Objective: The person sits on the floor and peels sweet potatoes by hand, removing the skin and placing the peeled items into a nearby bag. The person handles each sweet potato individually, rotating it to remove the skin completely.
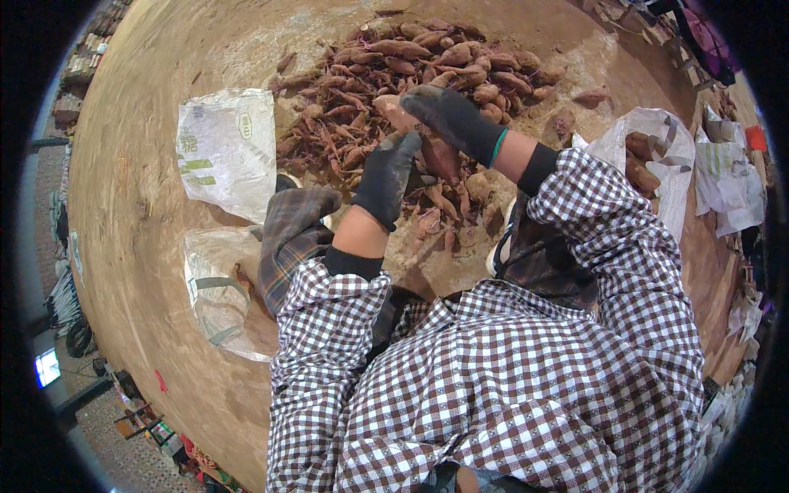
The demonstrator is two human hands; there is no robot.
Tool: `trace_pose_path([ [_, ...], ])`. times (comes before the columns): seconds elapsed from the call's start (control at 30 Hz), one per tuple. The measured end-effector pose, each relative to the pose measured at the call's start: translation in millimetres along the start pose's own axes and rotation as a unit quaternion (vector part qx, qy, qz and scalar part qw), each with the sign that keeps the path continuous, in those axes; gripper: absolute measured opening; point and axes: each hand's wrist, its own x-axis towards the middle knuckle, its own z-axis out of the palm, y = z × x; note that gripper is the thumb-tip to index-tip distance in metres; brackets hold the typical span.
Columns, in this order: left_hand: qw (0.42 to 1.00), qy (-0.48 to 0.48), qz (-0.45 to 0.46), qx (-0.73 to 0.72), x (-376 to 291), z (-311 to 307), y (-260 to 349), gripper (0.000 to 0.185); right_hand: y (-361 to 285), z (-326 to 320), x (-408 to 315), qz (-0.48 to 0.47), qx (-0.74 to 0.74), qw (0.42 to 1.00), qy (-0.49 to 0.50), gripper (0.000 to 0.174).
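Note:
My left hand and my right hand both wear black work gloves with worn, dusty fingertips. Two large sweet potatoes are at my hands: a pale brown one at the right fingertips, its upper end sticking out past them, and a reddish one below, between the two gloves. The gloves hide where these meet, and which fingers grip them cannot be told. A big heap of reddish sweet potatoes lies on the dirt ground beyond my hands, with smaller thin roots at its left. Several more roots lie nearer, between my feet.
A flat white woven sack lies at the left, with an open woven sack below it. At the right, a white sack holds sweet potatoes; another white bag stands farther right. One loose sweet potato lies right of the heap.

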Motion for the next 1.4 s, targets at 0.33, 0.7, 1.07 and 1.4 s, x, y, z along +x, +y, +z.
trace_pose_path([
  [0.33, 0.979, 0.038, 0.033, 0.196, 11.7, -9.9, -8.4, 0.030, 10.8, -9.6, -6.6, -0.131, -0.117, 0.984, 0.001, 0.030],
  [0.7, 0.999, 0.030, -0.026, -0.018, 7.4, 1.4, 5.9, 0.030, 9.0, -17.1, 1.0, -0.119, -0.107, 0.987, -0.018, 0.035],
  [1.07, 0.999, 0.032, 0.022, 0.024, 8.6, -7.2, -2.9, 0.035, 3.4, -14.0, -0.6, 0.004, 0.121, 0.993, -0.002, 0.034],
  [1.4, 0.752, 0.048, 0.170, 0.635, 42.5, -18.6, -70.6, 0.046, 8.1, 40.3, -21.7, 0.332, 0.415, 0.843, 0.082, 0.031],
])
